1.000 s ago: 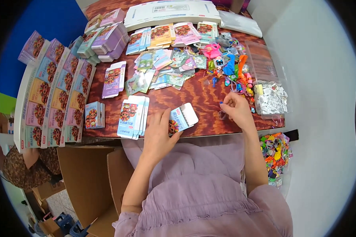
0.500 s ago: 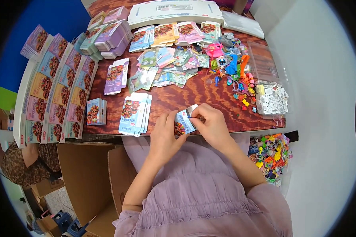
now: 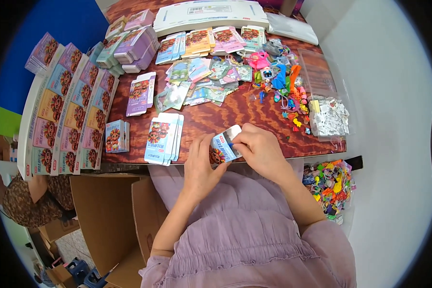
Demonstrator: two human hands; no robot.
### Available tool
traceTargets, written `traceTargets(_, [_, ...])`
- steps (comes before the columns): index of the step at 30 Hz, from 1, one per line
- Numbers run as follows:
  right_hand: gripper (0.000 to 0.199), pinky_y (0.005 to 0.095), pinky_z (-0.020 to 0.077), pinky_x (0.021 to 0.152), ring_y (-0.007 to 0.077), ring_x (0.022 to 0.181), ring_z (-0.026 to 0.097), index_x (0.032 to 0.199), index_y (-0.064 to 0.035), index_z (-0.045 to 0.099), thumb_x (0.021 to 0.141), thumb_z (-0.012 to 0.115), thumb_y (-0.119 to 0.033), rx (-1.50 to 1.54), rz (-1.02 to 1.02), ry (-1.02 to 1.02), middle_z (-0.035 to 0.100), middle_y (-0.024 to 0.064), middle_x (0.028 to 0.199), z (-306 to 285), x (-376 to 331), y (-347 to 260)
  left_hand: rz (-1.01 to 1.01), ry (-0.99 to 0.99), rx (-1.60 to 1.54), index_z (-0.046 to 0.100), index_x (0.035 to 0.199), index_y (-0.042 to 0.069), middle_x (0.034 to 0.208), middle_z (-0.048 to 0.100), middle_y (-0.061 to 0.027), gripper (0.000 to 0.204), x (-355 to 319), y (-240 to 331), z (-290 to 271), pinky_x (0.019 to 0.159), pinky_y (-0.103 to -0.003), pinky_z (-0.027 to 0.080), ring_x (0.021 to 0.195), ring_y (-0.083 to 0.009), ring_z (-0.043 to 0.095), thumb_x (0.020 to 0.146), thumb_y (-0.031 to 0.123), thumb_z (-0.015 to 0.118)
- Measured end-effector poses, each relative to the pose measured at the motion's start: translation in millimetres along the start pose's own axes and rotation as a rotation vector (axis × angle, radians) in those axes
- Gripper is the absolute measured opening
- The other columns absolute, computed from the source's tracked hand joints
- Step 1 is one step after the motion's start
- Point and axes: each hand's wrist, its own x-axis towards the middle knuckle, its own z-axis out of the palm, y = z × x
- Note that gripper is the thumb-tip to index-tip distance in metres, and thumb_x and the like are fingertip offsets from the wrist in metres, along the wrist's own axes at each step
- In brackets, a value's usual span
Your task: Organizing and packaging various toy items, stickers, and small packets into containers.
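Note:
A small light-blue printed carton [image 3: 222, 148] is held at the table's front edge, its white top flap up. My left hand [image 3: 199, 162] grips the carton's left side between thumb and fingers. At the carton's top end, the fingertips of my right hand [image 3: 258, 150] are pinched together, with a bit of blue showing at them; what it is, I cannot make out. Left of my hands lies a fanned stack of flat light-blue cartons [image 3: 162, 139]. Beside that stands a small group of filled-out blue cartons [image 3: 117, 136].
Loose cards [image 3: 201, 81] and a heap of small colourful toys [image 3: 283, 81] lie farther back. A clear tray [image 3: 317, 67] holds white packets [image 3: 330, 117]. Display boxes [image 3: 72, 110] stand at left. Below are an open cardboard box [image 3: 103, 216] and a toy-filled bin [image 3: 329, 187].
The carton has tilted slightly and shows more of its printed front and top flap. My right hand has shifted a little to the right, still at the carton's top end.

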Motion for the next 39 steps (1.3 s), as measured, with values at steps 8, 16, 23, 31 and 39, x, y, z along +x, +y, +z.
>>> traceTargets(8, [0.018,0.0330,0.0465,0.064,0.0229,0.074,0.058,0.096,-0.0042,0.064,0.080,0.070,-0.001,0.175,-0.063,0.253,0.053,0.0088,0.090,-2,-12,-2,0.026,0.092,-0.080,0.050,0.128,0.002,0.119,0.054,-0.0158,0.070,8,0,9,0.090,-0.039,0.048,0.108,-0.0312,0.056,0.067,0.008,0.082])
traceTargets(16, [0.005,0.0280,0.0478,0.065,0.0128,0.071,0.062,0.088,0.0015,0.067,0.086,0.065,-0.003,-0.109,0.401,0.736,0.066,0.0077,0.079,-94,-59,133,-0.105,-0.010,-0.220,0.053,0.125,0.002,0.111,0.054,-0.0117,0.066,11,1,10,0.086,-0.035,0.047,0.103,-0.0253,0.056,0.066,0.007,0.083])
traceTargets(23, [0.023,0.0368,0.0469,0.061,0.0251,0.065,0.061,0.075,-0.0021,0.061,0.075,0.074,-0.021,-0.673,0.384,0.605,0.061,0.0103,0.069,-105,-55,187,-0.063,-0.084,-0.231,0.052,0.125,0.000,0.114,0.054,-0.0134,0.067,22,10,29,0.088,-0.036,0.046,0.104,-0.0280,0.056,0.066,0.008,0.083])
traceTargets(31, [0.013,0.0259,0.0428,0.052,0.0069,0.056,0.055,0.081,0.0013,0.069,0.079,0.072,-0.011,0.300,0.627,0.604,0.061,0.0017,0.065,-141,-79,208,-0.085,-0.069,-0.164,0.050,0.128,-0.002,0.116,0.054,-0.0128,0.071,19,4,22,0.087,-0.035,0.046,0.101,-0.0254,0.055,0.067,0.008,0.084])
traceTargets(39, [0.008,0.0225,0.0415,0.054,0.0062,0.061,0.056,0.084,0.0008,0.069,0.082,0.071,-0.007,0.436,0.577,0.688,0.063,-0.0002,0.071,-161,-89,217,-0.044,-0.089,-0.091,0.049,0.129,-0.001,0.116,0.053,-0.0124,0.071,23,9,16,0.088,-0.034,0.046,0.103,-0.0246,0.054,0.067,0.007,0.084])
